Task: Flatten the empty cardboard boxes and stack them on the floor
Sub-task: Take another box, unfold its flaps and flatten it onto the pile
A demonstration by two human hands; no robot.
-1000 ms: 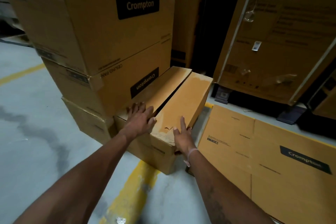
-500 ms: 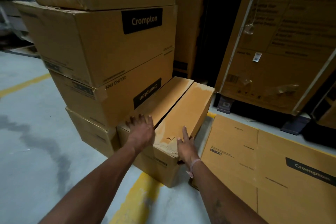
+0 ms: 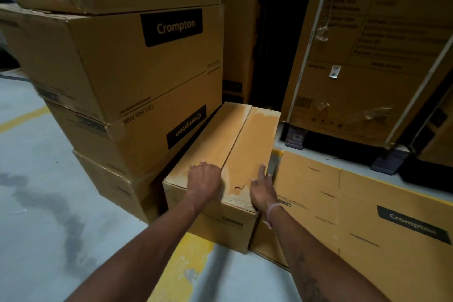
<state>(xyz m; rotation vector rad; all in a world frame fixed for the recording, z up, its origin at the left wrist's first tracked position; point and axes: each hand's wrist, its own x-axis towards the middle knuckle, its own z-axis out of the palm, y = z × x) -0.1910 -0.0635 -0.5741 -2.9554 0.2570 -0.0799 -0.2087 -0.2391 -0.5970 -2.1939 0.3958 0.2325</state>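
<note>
A long brown cardboard box [image 3: 247,135] lies on the floor with its near end towards me, its two top flaps meeting along a middle seam. My left hand [image 3: 205,179] rests on the left flap near that end, fingers curled at the seam. My right hand [image 3: 261,187] holds the box's right top edge, thumb on the flap and fingers down the side. A torn patch shows on the right flap between my hands. Flattened cardboard boxes [image 3: 367,216] lie on the floor just right of the box.
A tall stack of full Crompton cartons [image 3: 117,68] stands against the box's left side. A large strapped carton [image 3: 367,76] on a dark base stands behind at the right. A yellow floor line [image 3: 181,265] runs under the box. Grey floor with a dark stain spreads to the left.
The gap between the two top flaps has closed. My left hand's fingers have gone from spread flat to curled at the seam. My right hand has slid further along the right edge.
</note>
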